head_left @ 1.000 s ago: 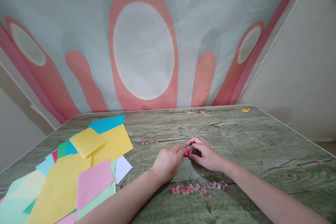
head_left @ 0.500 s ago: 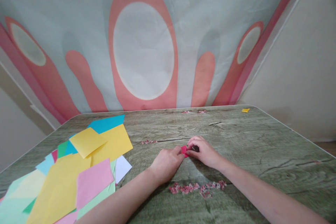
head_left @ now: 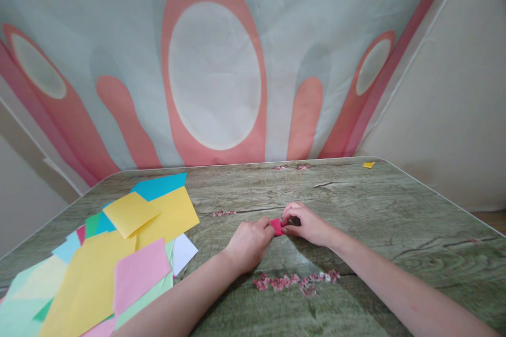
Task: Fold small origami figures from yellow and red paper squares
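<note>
A small piece of bright pink-red paper (head_left: 277,226) is between my two hands over the middle of the table; it looks folded, though its creases are too small to make out. My left hand (head_left: 250,244) grips its left side, fingers curled and thumb pressed in. On its right edge, my right hand (head_left: 306,224) pinches with thumb and fingertips, the fingers bent in an arch. Parts of the paper are hidden behind the fingertips.
Sheets of coloured paper lie in a loose heap at the left, with a yellow sheet (head_left: 90,274), a pink sheet (head_left: 141,274) and a blue sheet (head_left: 162,185) among them. A small yellow paper piece (head_left: 368,165) rests near the far right corner of the wood-patterned table (head_left: 395,221).
More of the pink-red paper shows between my hands now. My right fingers have shifted slightly on its edge; the left hand stays nearly in place.
</note>
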